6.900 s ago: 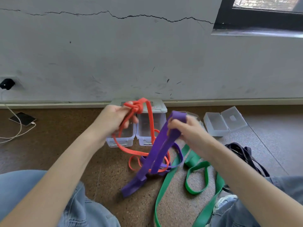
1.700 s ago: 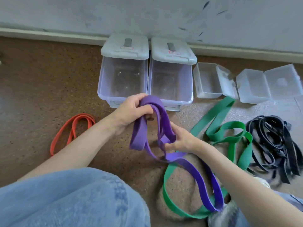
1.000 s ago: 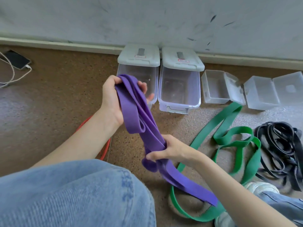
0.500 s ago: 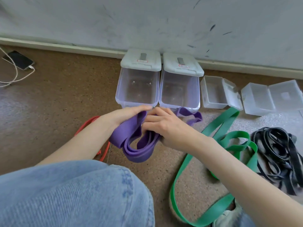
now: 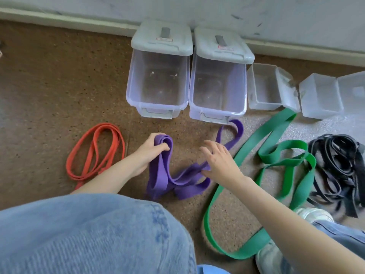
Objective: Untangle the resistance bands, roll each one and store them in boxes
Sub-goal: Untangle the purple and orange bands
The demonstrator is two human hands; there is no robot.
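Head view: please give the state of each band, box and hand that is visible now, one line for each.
Purple band: folded in loops, unrolled.
Orange band: loose on floor.
Green band: spread, unrolled.
Black bands: heaped.
Two large boxes: open, empty.
Two small boxes: lids open, empty.
Left hand: grips purple band.
Right hand: fingers spread, on purple band.

Soft, even daylight fills the frame, brightest at the right, where the speckled floor (image 5: 335, 127) washes pale. Shadows are faint. Wide-angle bending curves the edges, and the black tangled bands (image 5: 339, 167) at right look smeared.
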